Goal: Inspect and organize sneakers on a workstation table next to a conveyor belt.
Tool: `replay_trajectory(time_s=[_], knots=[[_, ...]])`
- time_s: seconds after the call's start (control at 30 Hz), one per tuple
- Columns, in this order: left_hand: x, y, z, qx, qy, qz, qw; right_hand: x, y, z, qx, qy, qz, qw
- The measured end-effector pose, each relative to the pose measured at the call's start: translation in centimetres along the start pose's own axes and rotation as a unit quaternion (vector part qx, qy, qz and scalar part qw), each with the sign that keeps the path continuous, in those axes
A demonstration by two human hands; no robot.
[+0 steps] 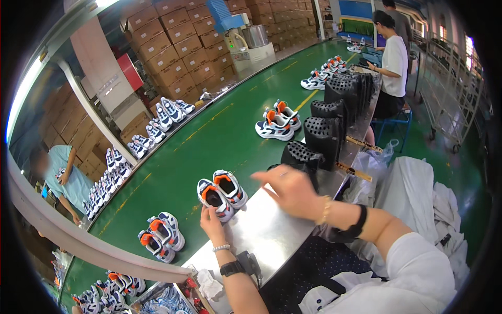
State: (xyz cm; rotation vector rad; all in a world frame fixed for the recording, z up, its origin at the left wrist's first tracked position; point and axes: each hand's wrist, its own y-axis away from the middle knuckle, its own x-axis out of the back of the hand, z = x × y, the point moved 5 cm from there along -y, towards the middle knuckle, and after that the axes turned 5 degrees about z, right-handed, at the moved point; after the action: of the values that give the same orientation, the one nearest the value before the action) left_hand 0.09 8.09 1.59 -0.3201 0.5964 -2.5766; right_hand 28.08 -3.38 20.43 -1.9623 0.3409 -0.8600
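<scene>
A pair of white sneakers with orange and navy trim rides on the green conveyor belt right in front of me. My left hand touches the heel of the nearer shoe of that pair, fingers apart. Over the steel worktable, my right hand hovers open and blurred, holding nothing, close to a black perforated shoe mould.
More sneaker pairs ride along the belt, another pair to my left. Several black moulds line the table edge. A seated person works farther up the line; another person stands across the belt. Cardboard boxes are stacked behind.
</scene>
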Motion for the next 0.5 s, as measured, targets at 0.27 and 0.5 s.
replay_trajectory(time_s=[0.27, 0.5], knots=[[-2.6, -6.8, -1.2, 0.109, -0.075, -0.184, 0.974, 6.8, 5.7, 13.3, -0.204, 0.033, -0.027, 0.978], [-1.9, -6.2, 1.2, 0.053, -0.362, -0.182, 0.913, 5.9, 7.0, 15.7, -0.237, -0.015, -0.07, 0.969]])
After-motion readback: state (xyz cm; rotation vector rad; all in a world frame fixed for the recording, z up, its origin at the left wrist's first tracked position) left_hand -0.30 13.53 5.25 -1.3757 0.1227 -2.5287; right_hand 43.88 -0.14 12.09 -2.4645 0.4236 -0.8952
